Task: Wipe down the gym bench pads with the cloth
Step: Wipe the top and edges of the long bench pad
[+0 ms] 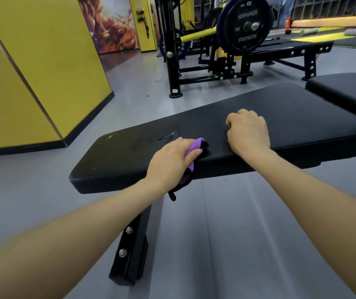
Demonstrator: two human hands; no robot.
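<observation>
Left hand (172,157) is gripping a bunched-up purple and black cloth (195,146), fingers curled round it, pressing it on the near edge of the black bench pad (291,117). A black loop from the cloth dangles below the pad edge. Right hand (248,132) rests on the pad just beside it, fingers curled under, holding nothing. There's a second pad (345,87) to the right and a weight plate (247,24) behind.

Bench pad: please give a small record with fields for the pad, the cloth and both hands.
pad: black bench pad, flat, faint streaks near its left end
cloth: purple and black cloth, on the pad's near edge
left hand: grips the cloth against the pad
right hand: rests on the pad, fingers curled, holds nothing
second pad: black, at the right
</observation>
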